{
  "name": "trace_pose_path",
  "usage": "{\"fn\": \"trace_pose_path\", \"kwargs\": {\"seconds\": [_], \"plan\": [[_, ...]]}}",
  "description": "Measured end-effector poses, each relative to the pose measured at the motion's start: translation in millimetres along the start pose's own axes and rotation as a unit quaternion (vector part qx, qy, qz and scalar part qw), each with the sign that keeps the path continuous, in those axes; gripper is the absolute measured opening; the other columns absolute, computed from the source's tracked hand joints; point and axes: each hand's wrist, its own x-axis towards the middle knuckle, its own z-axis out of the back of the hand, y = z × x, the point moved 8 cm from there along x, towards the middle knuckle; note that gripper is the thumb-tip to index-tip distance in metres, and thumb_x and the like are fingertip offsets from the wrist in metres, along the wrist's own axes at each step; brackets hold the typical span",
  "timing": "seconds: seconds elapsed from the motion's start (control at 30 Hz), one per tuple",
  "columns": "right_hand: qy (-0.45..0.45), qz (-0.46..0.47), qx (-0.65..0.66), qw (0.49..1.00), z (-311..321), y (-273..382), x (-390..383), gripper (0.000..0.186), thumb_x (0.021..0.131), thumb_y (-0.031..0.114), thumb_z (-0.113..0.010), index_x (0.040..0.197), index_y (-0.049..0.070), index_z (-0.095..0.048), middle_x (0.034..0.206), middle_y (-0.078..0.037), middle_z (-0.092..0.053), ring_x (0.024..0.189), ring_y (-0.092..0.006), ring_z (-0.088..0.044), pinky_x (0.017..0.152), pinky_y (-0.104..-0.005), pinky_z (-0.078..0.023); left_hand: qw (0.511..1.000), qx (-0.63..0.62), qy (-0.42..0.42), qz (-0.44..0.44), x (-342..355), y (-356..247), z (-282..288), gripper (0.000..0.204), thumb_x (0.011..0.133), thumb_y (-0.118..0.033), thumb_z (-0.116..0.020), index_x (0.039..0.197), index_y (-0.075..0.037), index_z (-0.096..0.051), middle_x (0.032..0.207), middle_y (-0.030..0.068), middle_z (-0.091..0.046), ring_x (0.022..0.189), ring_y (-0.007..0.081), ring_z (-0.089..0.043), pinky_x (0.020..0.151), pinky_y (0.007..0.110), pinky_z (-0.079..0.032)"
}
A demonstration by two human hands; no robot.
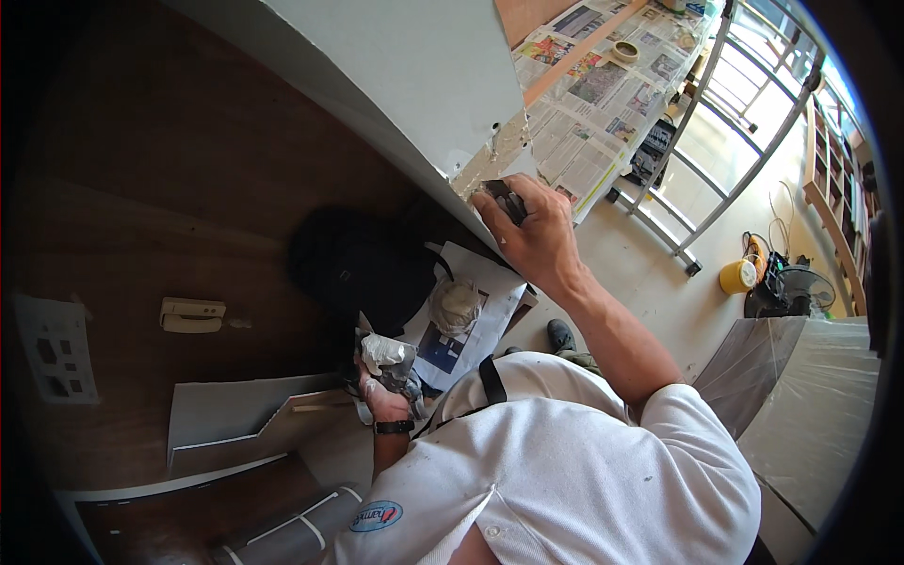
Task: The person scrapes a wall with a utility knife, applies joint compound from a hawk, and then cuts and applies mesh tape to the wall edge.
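My right hand (pixel 527 226) grips a dark putty knife (pixel 501 198) against the filler-patched lower corner of a pale board (pixel 405 66). Lower down, my left hand (pixel 384 394) holds a metal scraper plate (pixel 399 363) with a lump of white putty (pixel 381 348) on it. Between the hands, a round container of pale filler (pixel 457 303) stands on papers (pixel 494 301), beside a black bag (pixel 339 264).
A newspaper-covered surface (pixel 603 113) with a tape roll (pixel 624 51) lies beyond. At right are a metal ladder (pixel 706 217), a yellow bucket (pixel 737 276), a fan (pixel 802 287) and plastic-covered items (pixel 791 405). A cream phone (pixel 193 314) and board offcuts (pixel 217 414) are at left.
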Motion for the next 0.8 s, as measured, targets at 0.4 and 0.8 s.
{"fn": "trace_pose_path", "kwargs": {"seconds": [0.4, 0.8], "plan": [[0.019, -0.288, 0.282, 0.915, -29.4, -37.7, -16.6, 0.014, 0.091, 0.014, -0.068, 0.088, 0.000, -0.065, 0.067, -0.002, -0.060, 0.052, -0.0103, -0.055, 0.048, -0.0251, -0.042, 0.999, -0.029, -0.043, 0.003, -11.1, -7.0, 28.3, 0.045, 0.100, -0.048, -0.054, 0.126, -0.013, -0.064, 0.120, 0.0062, -0.068, 0.106, 0.0278, -0.066, 0.095, 0.046, -0.054], [0.023, -0.096, 0.118, 0.988, -1.7, -31.4, -18.8, 0.012, 0.086, 0.010, -0.079, 0.085, 0.003, -0.068, 0.072, -0.005, -0.065, 0.063, -0.0108, -0.059, 0.056, -0.0267, -0.045, 0.997, -0.073, -0.025, 0.021, -12.3, -5.9, 39.3, 0.043, 0.099, -0.048, -0.055, 0.125, -0.014, -0.064, 0.122, 0.0050, -0.067, 0.109, 0.0283, -0.064, 0.097, 0.048, -0.052]]}}
